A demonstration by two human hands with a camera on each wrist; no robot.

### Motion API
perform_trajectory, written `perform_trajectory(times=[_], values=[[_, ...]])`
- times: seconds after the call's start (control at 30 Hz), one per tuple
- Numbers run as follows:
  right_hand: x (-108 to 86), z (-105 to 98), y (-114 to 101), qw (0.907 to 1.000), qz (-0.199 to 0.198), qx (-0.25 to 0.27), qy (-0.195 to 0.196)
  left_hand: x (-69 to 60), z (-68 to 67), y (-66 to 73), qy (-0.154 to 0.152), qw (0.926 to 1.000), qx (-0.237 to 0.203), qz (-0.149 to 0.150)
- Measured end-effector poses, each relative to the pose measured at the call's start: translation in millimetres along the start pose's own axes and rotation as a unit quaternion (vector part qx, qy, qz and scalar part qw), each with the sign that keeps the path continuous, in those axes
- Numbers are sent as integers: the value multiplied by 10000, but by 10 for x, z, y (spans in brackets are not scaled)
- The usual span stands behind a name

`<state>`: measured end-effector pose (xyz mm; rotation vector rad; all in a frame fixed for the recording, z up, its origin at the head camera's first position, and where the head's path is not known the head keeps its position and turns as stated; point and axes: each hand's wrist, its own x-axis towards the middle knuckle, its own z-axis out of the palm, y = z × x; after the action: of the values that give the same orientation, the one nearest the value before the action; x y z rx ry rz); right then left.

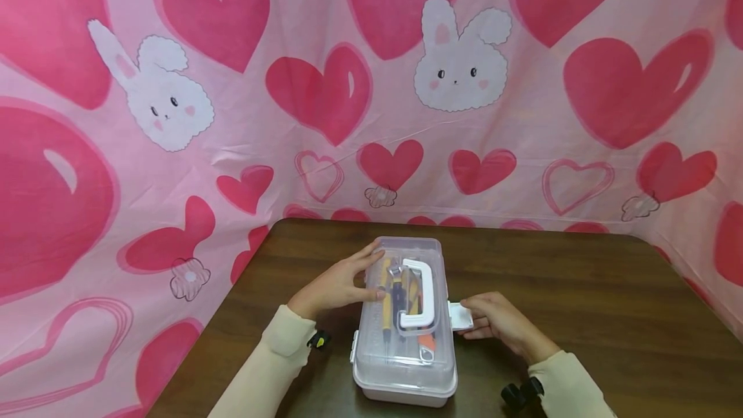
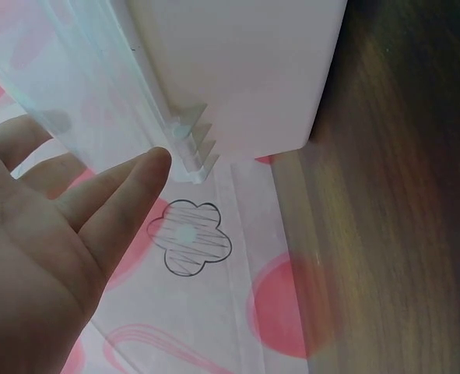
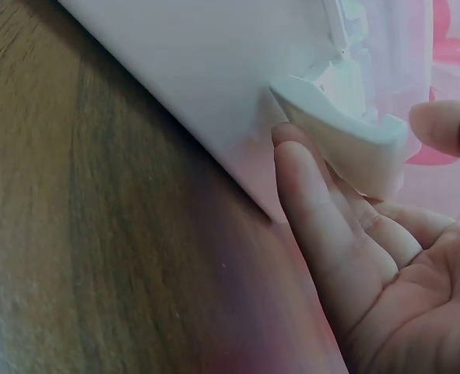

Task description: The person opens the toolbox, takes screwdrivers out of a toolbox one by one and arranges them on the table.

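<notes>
The left hand (image 1: 342,282) rests at the left edge of the storage box's clear lid (image 1: 377,361), fingers loosely extended and the thumb on the lid, clasping nothing; the right hand (image 1: 502,321), at the right side of the box, holds a white latch (image 1: 460,317) between thumb and fingers. The hands are apart, with the storage box (image 1: 400,397) lying between them, its long side running away from the person. The latch stands out from the box's wall rather than lying flat against it, while the lid sits down on the base. The step in hand looks like working this latch, though whether to release or fasten it cannot be told; the next move seems to call for steady left-hand contact while the right fingers swing the latch. On top of the box is a white carry handle (image 1: 426,292); inside, under the lid, lie yellow-handled tools (image 1: 386,315) and an orange item (image 1: 427,341). Beneath the box is a dark wooden table (image 1: 580,282); beyond it hangs a pink heart-and-rabbit cloth (image 1: 400,124).
</notes>
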<state>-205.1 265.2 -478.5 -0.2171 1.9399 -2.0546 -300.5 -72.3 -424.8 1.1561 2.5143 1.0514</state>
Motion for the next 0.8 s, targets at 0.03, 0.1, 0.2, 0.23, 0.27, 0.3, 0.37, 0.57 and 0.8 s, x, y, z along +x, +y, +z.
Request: perform_trajectory(times=[0.03, 0.1, 0.2, 0.23, 0.27, 0.3, 0.37, 0.57, 0.8], values=[[3, -2, 6, 10000, 14, -15, 52, 0, 0, -2, -3, 10000, 10, -12], [10, -5, 16, 9998, 48, -78, 169, 0, 3, -8, -1, 10000, 18, -19], [24, -14, 33, 9989, 98, -241, 381, 0, 5, -14, 3, 10000, 1, -44], [30, -18, 39, 9985, 114, -304, 450, 0, 6, -13, 2, 10000, -10, -58], [35, -21, 46, 9979, 126, -363, 523, 0, 6, -14, -1, 10000, -13, -66], [41, -24, 55, 9971, 132, -444, 596, 0, 6, -15, -2, 10000, -13, -77], [52, -31, 75, 9956, 142, -576, 732, -2, 8, -17, 4, 10000, -18, -89], [73, -58, 160, 9943, 95, -562, 897, -4, 14, -29, 31, 10000, 75, -57], [81, -85, 248, 9959, -101, -244, 861, 24, -14, -24, 39, 9999, 157, -13]])
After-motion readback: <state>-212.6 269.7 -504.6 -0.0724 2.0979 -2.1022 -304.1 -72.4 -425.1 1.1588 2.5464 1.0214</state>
